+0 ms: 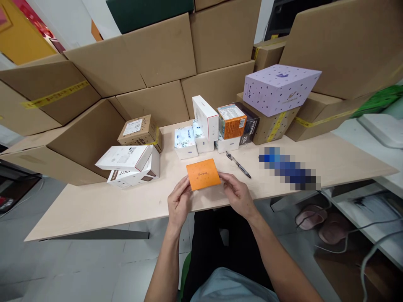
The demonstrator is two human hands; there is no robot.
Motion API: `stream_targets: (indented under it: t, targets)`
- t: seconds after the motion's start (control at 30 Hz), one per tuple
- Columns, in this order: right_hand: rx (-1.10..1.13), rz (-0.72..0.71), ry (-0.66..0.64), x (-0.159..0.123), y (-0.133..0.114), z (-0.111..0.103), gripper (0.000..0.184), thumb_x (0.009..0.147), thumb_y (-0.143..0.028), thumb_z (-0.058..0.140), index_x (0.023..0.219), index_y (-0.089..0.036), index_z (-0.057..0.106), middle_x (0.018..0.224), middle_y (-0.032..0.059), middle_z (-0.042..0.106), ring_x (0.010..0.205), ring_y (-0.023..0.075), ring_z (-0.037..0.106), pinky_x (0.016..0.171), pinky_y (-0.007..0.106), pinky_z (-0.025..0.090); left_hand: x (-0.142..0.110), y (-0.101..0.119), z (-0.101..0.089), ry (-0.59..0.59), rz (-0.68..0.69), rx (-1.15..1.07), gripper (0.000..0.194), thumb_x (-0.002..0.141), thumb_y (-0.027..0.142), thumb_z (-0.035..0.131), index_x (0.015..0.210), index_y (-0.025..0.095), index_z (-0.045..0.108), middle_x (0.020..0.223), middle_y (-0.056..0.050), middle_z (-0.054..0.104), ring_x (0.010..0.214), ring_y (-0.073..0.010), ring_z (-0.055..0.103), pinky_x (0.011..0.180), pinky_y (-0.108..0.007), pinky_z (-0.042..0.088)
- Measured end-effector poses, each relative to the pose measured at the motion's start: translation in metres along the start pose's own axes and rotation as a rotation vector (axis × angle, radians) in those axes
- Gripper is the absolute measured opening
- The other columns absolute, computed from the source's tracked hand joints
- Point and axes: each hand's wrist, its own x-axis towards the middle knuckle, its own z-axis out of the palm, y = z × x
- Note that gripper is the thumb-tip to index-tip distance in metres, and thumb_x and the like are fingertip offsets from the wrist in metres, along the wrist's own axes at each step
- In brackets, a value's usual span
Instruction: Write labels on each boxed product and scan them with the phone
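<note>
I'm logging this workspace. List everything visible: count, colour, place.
Desk: 1, pale, centre
Printed card: 1, orange, front centre
Pen: 1, black-grey, right of card
Tissue packs: 3, white, mid-desk
Upright box: 1, white, on those
Small carton: 1, mostly orange, beside it
Printed box: 1, black, beside that
Dotted box: 1, lavender, rear right
Stacked boxes: 2, white, desk's left
Labelled carton: 1, brown, behind them
Large cartons: several, brown, around desk
Pixelated item: 1, blue, desk's right
Slippers: 2, pink, lower right
Left hand: 1, bare, card's left edge
Right hand: 1, bare, opposite edge
</note>
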Motion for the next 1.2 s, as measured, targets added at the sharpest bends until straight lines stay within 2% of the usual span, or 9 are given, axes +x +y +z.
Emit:
stream_targets:
  t: [0.17,0.33,0.47,0.7,0.8,0.9,0.97,1.07,1.2]
  targets:
    - [0.075,0.015,0.012,-0.001,0.0,0.0,0.04,0.089,-0.009,0.043,0.119,-0.025,0.065,0.128,0.0057,0.068,0.122,0.0199,0.062,0.106,0.039,0.048,-0.004,-0.005,-0.003,0.012,-0.021,-0.178,0.033,0.085,0.018,0.057,0.112,0.026,0.075,0.128,-0.005,0.068,0.129,-0.026,0.057,0.104,-0.039,0.051]
    - [0.067,0.055,0.056,-0.002,0.001,0.001,0.036,0.091,-0.013,0.045,0.118,-0.026,0.065,0.12,0.0048,0.071,0.11,0.0194,0.068,0.092,0.034,0.057,-0.006,-0.004,-0.004,0.033,0.007,-0.195,0.018,0.088,0.025,0.061,0.099,0.024,0.075,0.116,-0.006,0.069,0.118,-0.0224,0.061,0.098,-0.034,0.052]
    - [-0.018,0.025,0.056,-0.002,0.0,0.002,0.034,0.092,-0.014,0.045,0.118,-0.025,0.065,0.117,0.0052,0.071,0.107,0.02,0.069,0.091,0.035,0.058,-0.006,0.004,0.0,-0.018,0.023,-0.158,0.024,0.09,0.033,0.061,0.111,0.025,0.068,0.115,-0.007,0.062,0.111,-0.022,0.062,0.094,-0.035,0.054]
    - [-0.101,0.007,0.078,-0.002,-0.007,0.003,0.031,0.095,-0.018,0.045,0.117,-0.023,0.065,0.115,0.0063,0.071,0.105,0.0187,0.069,0.086,0.032,0.058,-0.007,0.011,0.007,-0.053,0.039,-0.094,0.032,0.089,0.035,0.064,0.119,0.024,0.06,0.116,-0.008,0.06,0.111,-0.0214,0.062,0.097,-0.037,0.053]
    - [-0.294,-0.031,0.23,0.005,-0.008,-0.007,0.027,0.095,-0.023,0.047,0.113,-0.02,0.067,0.106,0.0081,0.071,0.094,0.0192,0.069,0.08,0.032,0.057,-0.006,0.012,0.007,-0.03,0.012,-0.088,0.036,0.088,0.037,0.066,0.12,0.023,0.059,0.116,-0.009,0.061,0.112,-0.0218,0.061,0.095,-0.037,0.054]
    - [-0.649,0.012,0.356,0.016,-0.005,-0.024,0.03,0.094,-0.03,0.049,0.113,-0.017,0.068,0.098,0.0119,0.066,0.084,0.0226,0.065,0.072,0.036,0.054,-0.006,0.011,0.006,-0.017,-0.014,-0.06,0.044,0.086,0.04,0.067,0.125,0.023,0.056,0.115,-0.009,0.06,0.107,-0.0211,0.061,0.089,-0.034,0.054]
    - [-0.874,0.114,0.324,0.023,-0.002,-0.036,0.032,0.093,-0.034,0.052,0.112,-0.015,0.069,0.095,0.0136,0.062,0.081,0.0248,0.063,0.065,0.036,0.05,-0.006,0.01,0.006,-0.018,-0.021,-0.036,0.047,0.086,0.04,0.067,0.128,0.023,0.055,0.116,-0.01,0.06,0.103,-0.0201,0.06,0.085,-0.033,0.053]
    - [-1.098,0.231,0.197,0.029,0.003,-0.047,0.026,0.09,-0.036,0.059,0.097,-0.015,0.073,0.089,0.0137,0.061,0.075,0.0239,0.061,0.059,0.033,0.043,-0.006,0.01,0.006,-0.017,-0.03,-0.015,0.048,0.086,0.041,0.067,0.129,0.023,0.055,0.117,-0.01,0.058,0.099,-0.0195,0.058,0.082,-0.031,0.052]
    - [-1.154,0.248,0.102,0.032,0.009,-0.05,0.022,0.09,-0.031,0.059,0.081,-0.017,0.072,0.082,0.0129,0.063,0.07,0.0215,0.061,0.058,0.031,0.04,-0.006,0.009,0.004,-0.044,-0.044,-0.007,0.049,0.087,0.042,0.065,0.131,0.024,0.055,0.116,-0.01,0.058,0.096,-0.0188,0.059,0.081,-0.031,0.051]
